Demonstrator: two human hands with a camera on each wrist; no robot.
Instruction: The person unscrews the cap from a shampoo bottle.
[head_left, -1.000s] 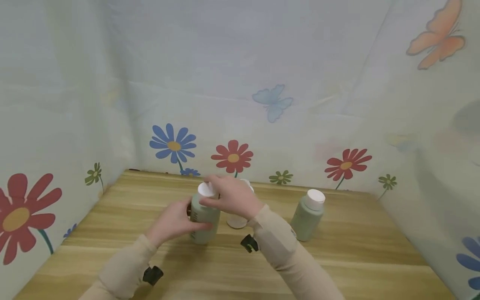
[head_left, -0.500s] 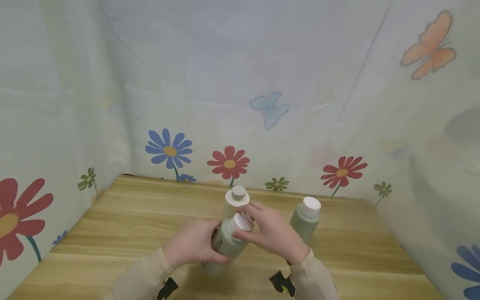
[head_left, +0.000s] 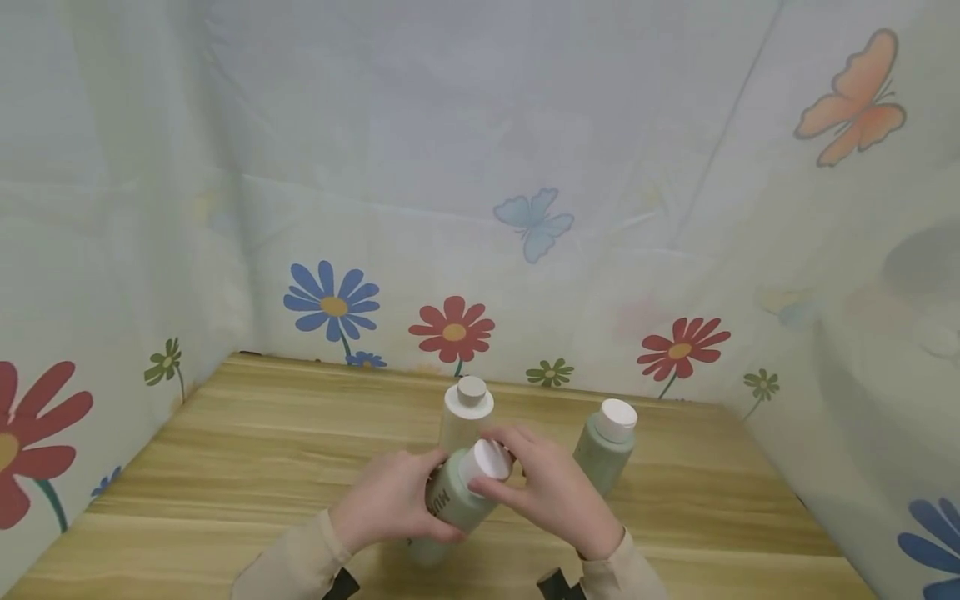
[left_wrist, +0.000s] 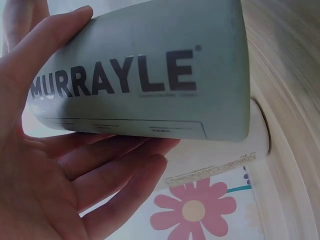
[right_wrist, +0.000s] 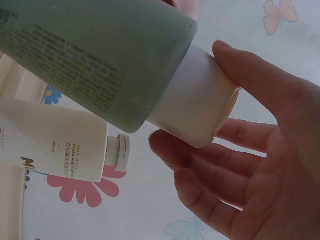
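Note:
My left hand [head_left: 390,500] grips a pale green bottle [head_left: 452,483], tilted with its top toward the right. Dark letters reading MURRAYLE run along the bottle's side in the left wrist view. Thumb and fingers of my right hand [head_left: 555,492] curl round the white cap [right_wrist: 192,100] on that bottle. The cap sits on the bottle's neck. Right behind the held bottle stands a white bottle [head_left: 467,425] with a narrow round top, its lower part hidden. To the right, a second green bottle [head_left: 603,454] with a white cap stands upright.
All of this is over a wood-grain table [head_left: 285,417]. Pale fabric walls [head_left: 420,167] printed with flowers and butterflies close in the back and both sides.
The held bottle has gone from upright to tilted and shifted right, toward me. Both hands moved with it, the right still at the cap. The white bottle behind is less covered. The view shifted slightly.

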